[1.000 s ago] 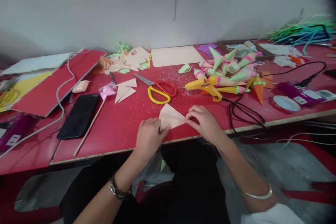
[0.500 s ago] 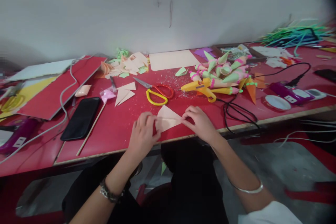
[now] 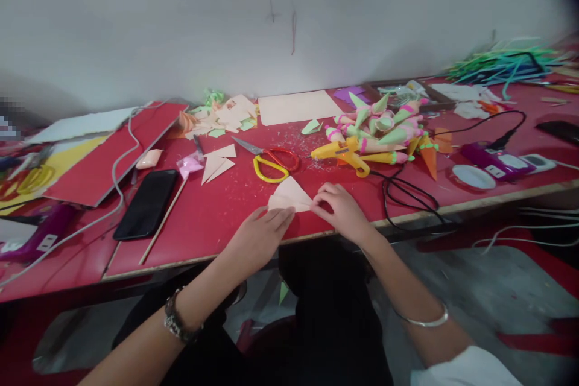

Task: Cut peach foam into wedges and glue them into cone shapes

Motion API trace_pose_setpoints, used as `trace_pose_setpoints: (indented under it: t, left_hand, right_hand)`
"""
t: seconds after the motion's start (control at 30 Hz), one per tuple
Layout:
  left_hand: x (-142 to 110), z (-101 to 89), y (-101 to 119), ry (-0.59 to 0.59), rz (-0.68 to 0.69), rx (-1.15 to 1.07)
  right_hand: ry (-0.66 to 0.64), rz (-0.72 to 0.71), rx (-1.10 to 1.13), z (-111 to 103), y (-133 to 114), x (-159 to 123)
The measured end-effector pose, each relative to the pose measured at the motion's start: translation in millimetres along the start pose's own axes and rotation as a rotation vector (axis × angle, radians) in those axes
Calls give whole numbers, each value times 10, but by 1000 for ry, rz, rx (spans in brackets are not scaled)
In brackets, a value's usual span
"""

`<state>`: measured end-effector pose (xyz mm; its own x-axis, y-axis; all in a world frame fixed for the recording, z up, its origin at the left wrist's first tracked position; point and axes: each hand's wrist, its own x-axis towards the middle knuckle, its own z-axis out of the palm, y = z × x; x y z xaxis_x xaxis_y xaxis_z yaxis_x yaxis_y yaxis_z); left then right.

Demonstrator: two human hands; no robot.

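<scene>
A cream fan-shaped piece of paper (image 3: 292, 193) lies at the table's front edge, its near side curling up. My right hand (image 3: 339, 208) pinches its right-hand tip between thumb and fingers. Flat across the near left side of the paper rests my left hand (image 3: 260, 238), fingers stretched out and its thumb hidden. Just beyond the paper are scissors (image 3: 270, 163) with one yellow and one red handle, blades apart. A yellow glue gun (image 3: 341, 154) lies past my right hand, beside a pile of green and pink paper cones (image 3: 380, 120).
Cut paper triangles (image 3: 218, 164), a phone (image 3: 145, 205) and a thin stick (image 3: 163, 220) lie to the left. A black cord (image 3: 407, 193) loops near the right front edge, by a white dish (image 3: 473, 177) and a purple power strip (image 3: 493, 160). A wall stands behind.
My left hand has swung from the paper's left corner onto its near edge and flattened out. That edge now curls upward. My right hand keeps its pinch on the tip.
</scene>
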<state>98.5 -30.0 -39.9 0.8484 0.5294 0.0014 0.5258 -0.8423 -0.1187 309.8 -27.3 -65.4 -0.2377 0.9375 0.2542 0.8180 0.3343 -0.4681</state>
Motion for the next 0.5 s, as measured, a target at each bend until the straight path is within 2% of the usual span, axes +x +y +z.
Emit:
trace_pose_setpoints:
  t: [0.2, 0.33, 0.5]
  left_hand:
    - [96, -17, 85, 41, -68, -55]
    - [90, 40, 75, 105, -110, -174]
    - [87, 181, -93, 362, -490, -384]
  right_hand:
    - [26, -6, 3, 8, -14, -10]
    - [16, -13, -35, 15, -35, -22]
    - [-19, -33, -46, 0, -45, -28]
